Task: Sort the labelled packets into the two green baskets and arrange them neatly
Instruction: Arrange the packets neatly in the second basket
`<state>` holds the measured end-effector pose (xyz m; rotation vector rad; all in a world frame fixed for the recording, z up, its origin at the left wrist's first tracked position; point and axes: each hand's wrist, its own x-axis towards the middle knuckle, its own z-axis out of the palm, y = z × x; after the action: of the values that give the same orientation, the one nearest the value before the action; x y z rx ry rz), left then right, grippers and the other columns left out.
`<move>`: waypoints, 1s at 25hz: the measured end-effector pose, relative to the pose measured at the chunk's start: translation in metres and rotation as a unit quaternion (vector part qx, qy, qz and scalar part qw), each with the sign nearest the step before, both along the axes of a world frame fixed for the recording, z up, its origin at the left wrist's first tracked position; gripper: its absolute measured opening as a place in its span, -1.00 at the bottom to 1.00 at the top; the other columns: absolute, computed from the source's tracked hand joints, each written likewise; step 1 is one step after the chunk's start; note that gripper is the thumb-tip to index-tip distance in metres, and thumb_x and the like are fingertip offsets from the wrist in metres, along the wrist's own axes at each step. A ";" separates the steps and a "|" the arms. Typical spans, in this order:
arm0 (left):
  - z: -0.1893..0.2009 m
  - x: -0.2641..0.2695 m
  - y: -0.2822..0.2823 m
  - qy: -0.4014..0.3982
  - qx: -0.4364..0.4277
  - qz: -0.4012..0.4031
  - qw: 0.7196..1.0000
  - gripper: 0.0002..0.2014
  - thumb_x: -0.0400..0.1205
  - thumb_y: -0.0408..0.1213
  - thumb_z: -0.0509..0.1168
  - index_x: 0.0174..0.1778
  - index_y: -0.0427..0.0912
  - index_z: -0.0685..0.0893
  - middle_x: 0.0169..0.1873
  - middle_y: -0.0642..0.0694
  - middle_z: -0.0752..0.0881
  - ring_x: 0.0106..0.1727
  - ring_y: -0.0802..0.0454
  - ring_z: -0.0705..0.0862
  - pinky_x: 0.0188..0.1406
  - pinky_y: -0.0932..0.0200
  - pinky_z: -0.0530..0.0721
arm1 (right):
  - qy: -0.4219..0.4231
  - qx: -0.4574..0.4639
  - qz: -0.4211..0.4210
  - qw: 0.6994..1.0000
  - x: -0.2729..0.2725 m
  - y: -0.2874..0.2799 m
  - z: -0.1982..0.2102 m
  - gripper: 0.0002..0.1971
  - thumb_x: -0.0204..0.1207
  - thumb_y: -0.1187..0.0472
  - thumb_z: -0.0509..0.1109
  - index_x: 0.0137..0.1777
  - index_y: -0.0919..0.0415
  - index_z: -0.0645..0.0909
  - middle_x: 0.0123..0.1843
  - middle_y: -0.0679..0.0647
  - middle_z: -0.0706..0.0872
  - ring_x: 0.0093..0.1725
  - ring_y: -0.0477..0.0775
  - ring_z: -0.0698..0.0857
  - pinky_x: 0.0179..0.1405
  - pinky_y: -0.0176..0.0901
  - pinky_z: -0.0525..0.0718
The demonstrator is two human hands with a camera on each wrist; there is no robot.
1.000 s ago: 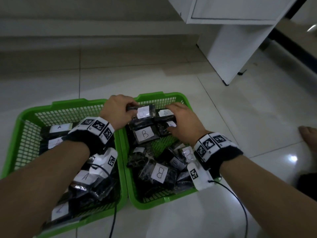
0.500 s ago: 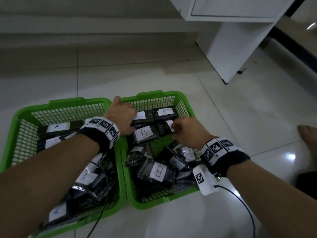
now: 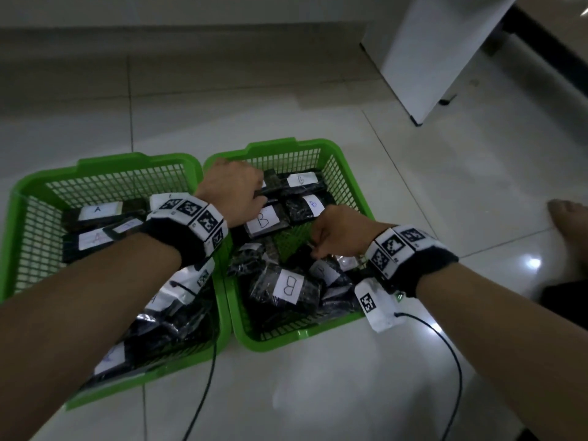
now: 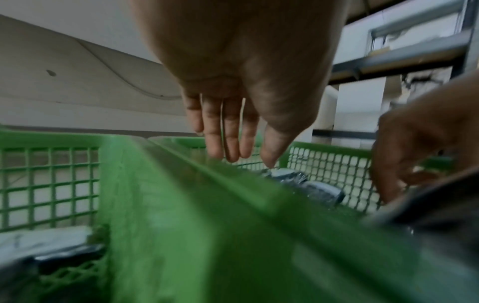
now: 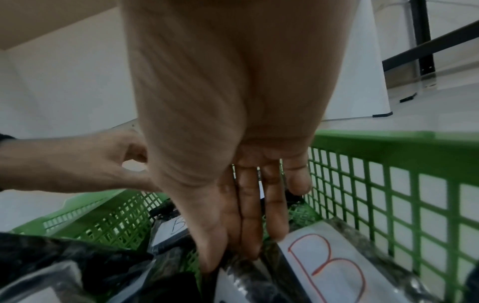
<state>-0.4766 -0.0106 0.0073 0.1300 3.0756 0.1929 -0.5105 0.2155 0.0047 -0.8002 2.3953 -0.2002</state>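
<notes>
Two green baskets stand side by side on the floor. The left basket [image 3: 105,163] holds black packets labelled A [image 3: 98,210]. The right basket [image 3: 318,143] holds packets labelled B [image 3: 264,219], with a neat row at the back and a loose heap [image 3: 288,286] in front. My left hand [image 3: 235,192] hovers at the right basket's back left corner with its fingers [image 4: 230,143] straight and nothing in them. My right hand [image 3: 334,233] reaches down into the middle of that basket. Its thumb and fingers [image 5: 249,225] pinch the edge of a black packet [image 5: 241,268] beside a red-lettered B packet [image 5: 329,264].
A white cabinet [image 3: 445,43] stands at the back right on the pale tiled floor. A bare foot [image 3: 569,218] rests right of the baskets. Black cables [image 3: 203,393] trail from both wrists across the floor in front.
My right hand has drawn back from the far row of B packets to the middle of the right basket and dipped onto a loose packet. My left hand has let go of the back packet.
</notes>
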 end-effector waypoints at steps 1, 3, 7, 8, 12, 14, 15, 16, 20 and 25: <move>0.002 0.006 0.004 -0.004 0.082 0.000 0.997 -0.78 0.61 -0.01 0.35 -0.09 -0.08 0.77 -0.15 -0.02 0.79 -0.09 -0.02 0.73 0.07 0.06 0.65 | -0.001 0.010 -0.008 1.000 -0.001 0.000 0.004 -0.85 0.37 0.17 0.65 -0.33 0.15 0.74 -0.30 0.00 0.79 -0.26 -0.01 0.72 -0.18 -0.19 0.70; 0.009 0.016 0.015 -0.049 0.205 -0.004 0.978 -0.82 0.61 -0.05 0.41 -0.08 -0.06 0.82 -0.14 0.04 0.81 -0.08 0.07 0.75 -0.04 0.15 0.68 | -0.011 -0.005 -0.050 0.999 -0.003 0.003 0.015 -0.85 0.46 0.19 0.61 -0.27 0.11 0.70 -0.27 -0.03 0.73 -0.25 -0.03 0.67 -0.30 -0.25 0.57; 0.016 0.022 0.031 -0.158 0.336 0.010 0.929 -0.61 0.55 0.11 0.48 0.21 0.01 0.68 -0.01 0.12 0.79 -0.03 0.18 0.76 -0.07 0.25 0.67 | -0.071 -0.186 -0.233 0.952 -0.011 0.012 0.034 -0.86 0.55 0.31 0.55 0.06 0.24 0.69 -0.17 0.11 0.78 -0.26 0.07 0.73 -0.39 -0.17 0.65; 0.018 0.023 0.035 -0.173 0.376 0.018 0.910 -0.57 0.55 0.10 0.49 0.25 -0.01 0.63 -0.01 0.09 0.82 -0.06 0.16 0.79 -0.06 0.20 0.73 | -0.099 -0.234 -0.276 0.927 -0.010 0.014 0.037 -0.83 0.57 0.36 0.51 0.11 0.25 0.66 -0.18 0.14 0.79 -0.27 0.10 0.76 -0.42 -0.14 0.68; 0.015 0.026 0.044 -0.139 0.515 0.067 0.843 -0.62 0.57 -0.25 0.53 0.28 -0.17 0.64 -0.03 -0.13 0.85 -0.07 0.01 0.84 0.03 -0.11 0.82 | -0.199 -0.363 -0.341 0.844 -0.005 0.016 0.039 -0.74 0.58 0.42 0.50 0.24 0.38 0.64 -0.08 0.34 0.84 -0.22 0.27 0.81 -0.24 -0.01 0.83; 0.012 0.025 0.042 -0.118 0.554 0.115 0.816 -0.54 0.54 -0.34 0.54 0.35 -0.13 0.59 0.01 -0.10 0.85 -0.01 0.00 0.84 0.07 -0.17 0.82 | -0.183 -0.361 -0.362 0.840 -0.007 0.019 0.031 -0.74 0.54 0.40 0.54 0.21 0.35 0.67 -0.04 0.33 0.86 -0.14 0.28 0.86 -0.06 0.04 0.86; 0.011 0.024 0.039 -0.106 0.567 0.140 0.805 -0.46 0.53 -0.37 0.53 0.41 -0.06 0.52 0.02 -0.08 0.84 -0.01 -0.03 0.84 0.01 -0.18 0.83 | -0.112 -0.310 -0.334 0.883 -0.010 0.021 0.025 -0.75 0.51 0.40 0.53 0.18 0.30 0.70 -0.01 0.28 0.86 -0.07 0.27 0.86 0.03 0.07 0.85; 0.012 0.023 0.036 -0.093 0.580 0.162 0.793 -0.38 0.53 -0.41 0.52 0.46 0.02 0.46 0.04 -0.08 0.82 -0.02 -0.07 0.84 -0.09 -0.16 0.85 | -0.019 -0.221 -0.264 0.939 -0.012 0.024 0.018 -0.74 0.48 0.39 0.49 0.17 0.25 0.73 0.06 0.22 0.84 0.02 0.24 0.84 0.10 0.03 0.81; 0.007 0.020 0.031 -0.046 0.570 0.214 0.792 -0.41 0.45 -0.39 0.57 0.34 0.01 0.50 0.15 -0.15 0.70 -0.03 -0.17 0.81 -0.26 -0.14 0.86 | 0.015 0.059 -0.030 0.998 0.003 0.024 -0.007 -0.36 0.49 0.39 0.45 0.60 0.18 0.47 0.52 0.20 0.57 0.49 0.22 0.57 0.39 -0.08 0.59; -0.001 0.019 0.027 0.012 0.528 0.285 0.800 -0.53 0.42 -0.30 0.60 0.14 -0.13 0.51 -0.02 -0.10 0.73 -0.25 -0.12 0.85 -0.28 -0.12 0.86 | 0.071 0.138 0.090 0.984 0.005 0.020 -0.018 -0.26 0.46 0.15 0.57 0.62 0.14 0.38 0.44 0.21 0.41 0.47 0.24 0.38 0.43 0.07 0.53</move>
<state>-0.4578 0.0166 0.0065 -0.7494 2.4861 1.8706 -0.5052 0.2353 -0.0129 -0.9169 2.3919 0.2658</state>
